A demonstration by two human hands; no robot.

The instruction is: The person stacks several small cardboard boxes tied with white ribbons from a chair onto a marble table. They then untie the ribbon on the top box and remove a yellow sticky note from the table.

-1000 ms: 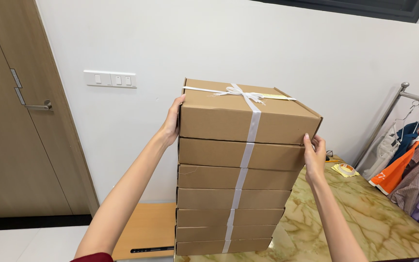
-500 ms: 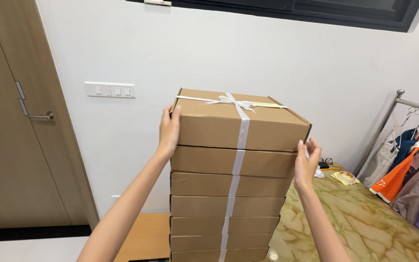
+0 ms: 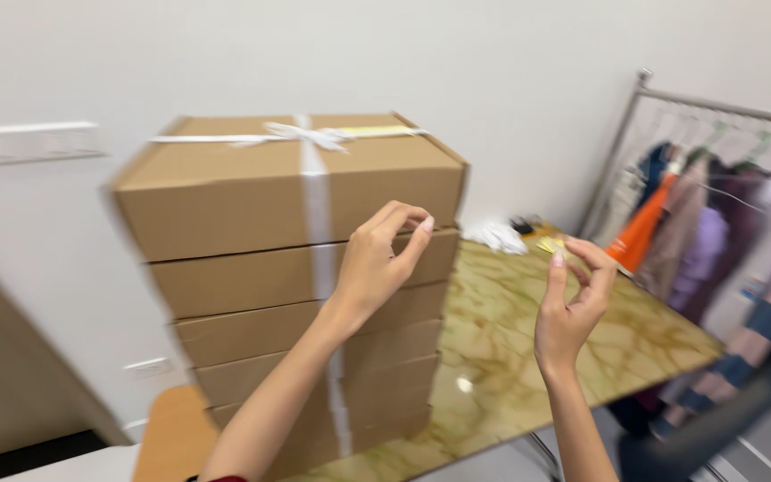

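Brown cardboard boxes (image 3: 296,295) stand stacked in a tall pile on the near-left end of a yellowish marble-patterned table (image 3: 546,330), bound by a white ribbon (image 3: 314,178) knotted on top. In front of the stack, the left hand (image 3: 381,259) hovers with fingers loosely curled and empty, clear of the cardboard. Right of the stack, over the table, the right hand (image 3: 573,308) is raised, fingers bent, holding nothing; a clothes rack (image 3: 716,187) stands beyond.

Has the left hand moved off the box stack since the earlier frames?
Yes. The left hand was pressed on the left side of the stack of cardboard boxes; now it hangs in front of the stack's right part, fingers curled, holding nothing.
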